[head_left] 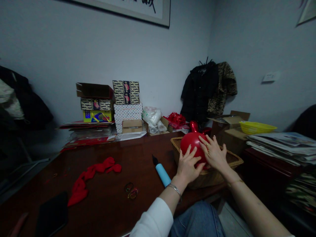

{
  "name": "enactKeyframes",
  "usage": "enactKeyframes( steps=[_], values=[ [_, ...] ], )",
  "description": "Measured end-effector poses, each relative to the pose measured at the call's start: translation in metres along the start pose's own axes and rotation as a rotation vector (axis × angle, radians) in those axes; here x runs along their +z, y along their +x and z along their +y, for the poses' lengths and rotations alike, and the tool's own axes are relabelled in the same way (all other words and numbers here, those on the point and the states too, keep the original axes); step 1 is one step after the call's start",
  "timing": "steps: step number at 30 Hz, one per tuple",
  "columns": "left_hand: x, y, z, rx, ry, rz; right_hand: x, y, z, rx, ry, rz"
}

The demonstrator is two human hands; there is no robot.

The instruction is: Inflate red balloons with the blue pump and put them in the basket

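Note:
Both my hands rest on a round red balloon (pixel 189 141) at the top of a wicker basket (pixel 209 179). My left hand (pixel 186 166) holds the balloon's near side, its fingers spread over the surface. From the right, my right hand (pixel 213 153) holds it with outstretched fingers and a ring on one of them. The balloon's lower part is hidden by my hands and the basket. Left of the basket lies a light blue balloon pump (pixel 163 174) with a black tip, close to my left wrist.
A twisted red cloth (pixel 95 171), several small bands (pixel 132 191) and a dark flat object (pixel 52 214) lie on the brown table (pixel 108 210). Stacked boxes (pixel 127 108) stand behind. To the right are a yellow basket (pixel 258 127) and piled papers (pixel 283 144).

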State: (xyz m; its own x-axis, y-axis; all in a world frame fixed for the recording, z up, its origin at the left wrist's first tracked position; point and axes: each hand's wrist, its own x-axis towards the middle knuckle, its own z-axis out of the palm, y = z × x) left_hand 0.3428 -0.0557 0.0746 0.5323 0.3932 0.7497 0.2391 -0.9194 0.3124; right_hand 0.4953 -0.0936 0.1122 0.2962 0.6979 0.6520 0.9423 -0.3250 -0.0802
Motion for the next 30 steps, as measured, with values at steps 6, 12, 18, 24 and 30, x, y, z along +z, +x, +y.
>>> enactKeyframes(
  steps=[6, 12, 18, 24, 30],
  values=[
    [-0.009, 0.000, -0.009, -0.153, -0.048, 0.051, 0.005, -0.004, 0.000, -0.048, 0.021, 0.021],
    [-0.007, -0.002, -0.008, -0.204, -0.026, -0.036, 0.013, -0.006, 0.004, -0.118, 0.057, 0.015],
    [-0.014, -0.002, -0.009, -0.248, 0.019, 0.083, 0.003, -0.010, -0.001, -0.174, 0.067, 0.040],
    [-0.017, -0.001, -0.017, -0.212, 0.048, 0.050, -0.003, -0.009, -0.008, -0.145, 0.060, 0.093],
    [-0.017, -0.004, -0.017, -0.197, 0.051, 0.023, -0.004, -0.008, -0.013, -0.129, 0.044, 0.122]
  ],
)
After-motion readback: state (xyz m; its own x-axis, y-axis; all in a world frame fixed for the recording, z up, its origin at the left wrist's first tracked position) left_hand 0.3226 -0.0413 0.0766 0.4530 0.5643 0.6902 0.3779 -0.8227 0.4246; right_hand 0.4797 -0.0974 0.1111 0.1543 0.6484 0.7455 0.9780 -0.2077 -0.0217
